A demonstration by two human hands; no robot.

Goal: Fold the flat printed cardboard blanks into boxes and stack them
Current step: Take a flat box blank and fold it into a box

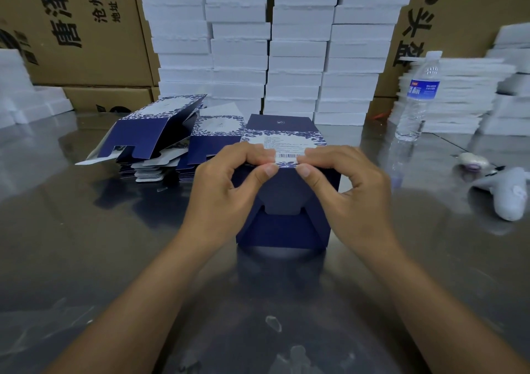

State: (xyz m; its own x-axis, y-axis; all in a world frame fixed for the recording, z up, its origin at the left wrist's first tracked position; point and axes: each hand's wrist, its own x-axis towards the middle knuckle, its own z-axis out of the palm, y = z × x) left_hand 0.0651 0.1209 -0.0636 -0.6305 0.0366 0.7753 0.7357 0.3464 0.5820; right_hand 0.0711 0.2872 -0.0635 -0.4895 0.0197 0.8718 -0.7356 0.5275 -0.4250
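A navy box with a blue-and-white floral print (282,224) lies on its side on the shiny metal table (86,259), its locked bottom flaps facing me. My left hand (229,190) grips its upper left edge, thumb on the bottom flap and fingers curled over the barcode panel. My right hand (347,190) holds the upper right edge the same way. To the left lies a pile of flat printed blanks (160,158), with a half-opened blank (152,132) leaning on top.
Tall stacks of white foam trays (286,46) rise behind the box. Brown cartons (80,35) flank them. A water bottle (418,98) stands at the right, with more foam sheets (464,98) behind it and a white handheld device (504,193) on the table.
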